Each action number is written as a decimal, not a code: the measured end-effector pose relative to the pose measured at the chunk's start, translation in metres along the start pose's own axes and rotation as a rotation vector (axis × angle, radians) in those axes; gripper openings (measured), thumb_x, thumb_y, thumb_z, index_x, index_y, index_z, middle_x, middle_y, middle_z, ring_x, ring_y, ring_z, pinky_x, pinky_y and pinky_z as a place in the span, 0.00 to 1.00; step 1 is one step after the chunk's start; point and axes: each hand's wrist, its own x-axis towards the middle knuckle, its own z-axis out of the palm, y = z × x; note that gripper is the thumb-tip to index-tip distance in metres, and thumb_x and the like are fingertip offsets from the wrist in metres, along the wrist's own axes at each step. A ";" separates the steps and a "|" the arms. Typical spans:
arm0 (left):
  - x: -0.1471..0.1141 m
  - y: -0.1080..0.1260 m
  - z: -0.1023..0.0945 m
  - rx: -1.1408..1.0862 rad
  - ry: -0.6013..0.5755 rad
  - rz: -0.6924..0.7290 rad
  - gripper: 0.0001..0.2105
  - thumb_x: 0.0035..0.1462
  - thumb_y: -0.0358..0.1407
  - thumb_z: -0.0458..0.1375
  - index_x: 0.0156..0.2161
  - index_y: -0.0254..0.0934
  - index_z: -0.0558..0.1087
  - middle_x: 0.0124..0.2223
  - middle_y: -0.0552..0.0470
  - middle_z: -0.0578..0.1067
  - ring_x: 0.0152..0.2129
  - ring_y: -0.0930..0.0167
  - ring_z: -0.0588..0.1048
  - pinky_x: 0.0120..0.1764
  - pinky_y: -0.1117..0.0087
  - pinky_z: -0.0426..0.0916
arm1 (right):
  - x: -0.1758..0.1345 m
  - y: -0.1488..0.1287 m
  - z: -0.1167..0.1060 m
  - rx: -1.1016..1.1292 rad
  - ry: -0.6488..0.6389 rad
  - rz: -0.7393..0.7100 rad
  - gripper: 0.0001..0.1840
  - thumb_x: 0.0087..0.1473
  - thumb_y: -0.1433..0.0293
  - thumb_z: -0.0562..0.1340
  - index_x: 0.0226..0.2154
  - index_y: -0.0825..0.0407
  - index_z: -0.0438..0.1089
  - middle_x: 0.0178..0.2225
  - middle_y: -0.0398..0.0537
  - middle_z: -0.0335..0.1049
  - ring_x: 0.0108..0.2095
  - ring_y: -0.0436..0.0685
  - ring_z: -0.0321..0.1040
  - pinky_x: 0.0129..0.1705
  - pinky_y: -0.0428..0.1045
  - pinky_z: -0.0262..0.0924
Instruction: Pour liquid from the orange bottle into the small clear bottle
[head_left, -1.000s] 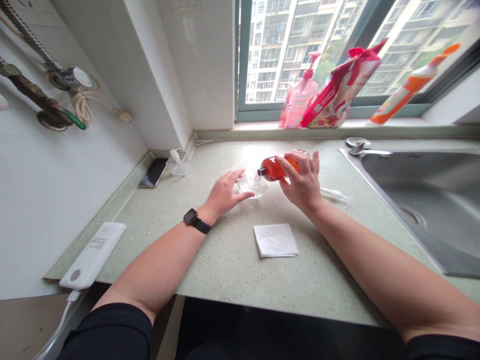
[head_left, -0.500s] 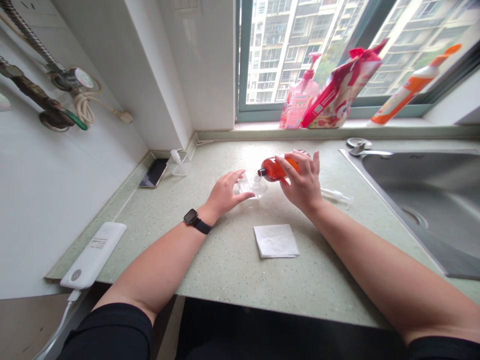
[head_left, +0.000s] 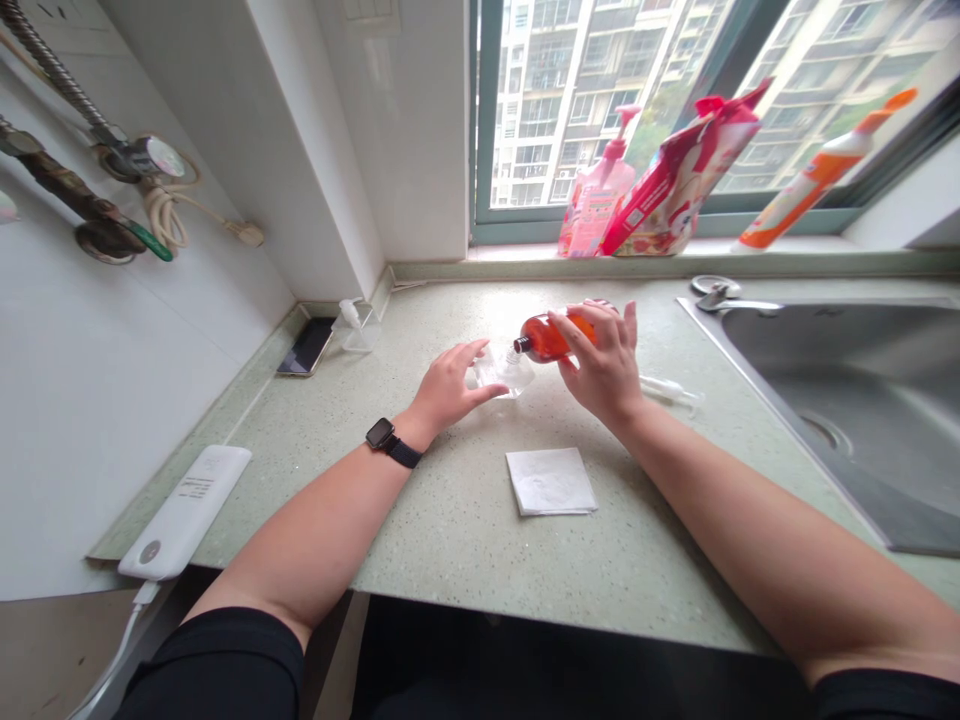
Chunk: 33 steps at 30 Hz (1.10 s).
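My right hand (head_left: 604, 362) grips an amber bottle (head_left: 546, 338) of orange-red look, tipped almost level with its dark mouth pointing left. That mouth sits right at the neck of a clear bottle (head_left: 513, 378) standing on the counter. Thumb and fingers of my left hand (head_left: 457, 378) are wrapped round the clear bottle's left side and steady it. Whether liquid is flowing between the two necks is too small to tell. A folded white tissue (head_left: 551, 482) lies in front of the bottles. Behind my right wrist is a clear pump head with tube (head_left: 671, 392), partly covered.
Left of my hands are a clear pump dispenser (head_left: 355, 328), a phone (head_left: 306, 346) and a white power bank (head_left: 186, 512) with a cable. A steel sink (head_left: 847, 420) lies right. On the windowsill stand a pink pump bottle (head_left: 596, 205), a red bag (head_left: 682, 185) and an orange-white bottle (head_left: 806, 190).
Both hands and both bottles hold practically the same pose. The whole view has shifted very slightly.
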 end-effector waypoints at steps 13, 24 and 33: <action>0.000 -0.001 0.000 -0.002 -0.004 0.001 0.38 0.60 0.61 0.67 0.67 0.41 0.68 0.56 0.43 0.80 0.50 0.58 0.82 0.54 0.54 0.78 | 0.000 0.000 -0.001 -0.011 0.001 -0.008 0.47 0.61 0.77 0.63 0.75 0.29 0.51 0.62 0.51 0.65 0.67 0.70 0.62 0.74 0.81 0.43; 0.000 -0.001 0.001 -0.006 0.001 0.007 0.38 0.60 0.61 0.68 0.67 0.42 0.68 0.56 0.43 0.81 0.51 0.58 0.81 0.54 0.53 0.77 | 0.001 0.000 -0.002 0.005 -0.007 -0.010 0.49 0.60 0.78 0.63 0.75 0.29 0.50 0.63 0.51 0.65 0.66 0.71 0.62 0.74 0.81 0.42; 0.000 -0.002 0.002 -0.032 0.011 0.016 0.38 0.59 0.59 0.69 0.67 0.41 0.68 0.56 0.43 0.80 0.51 0.58 0.81 0.55 0.52 0.77 | 0.002 -0.001 -0.003 0.010 -0.011 -0.012 0.50 0.60 0.78 0.63 0.76 0.28 0.49 0.63 0.51 0.66 0.66 0.70 0.63 0.75 0.81 0.41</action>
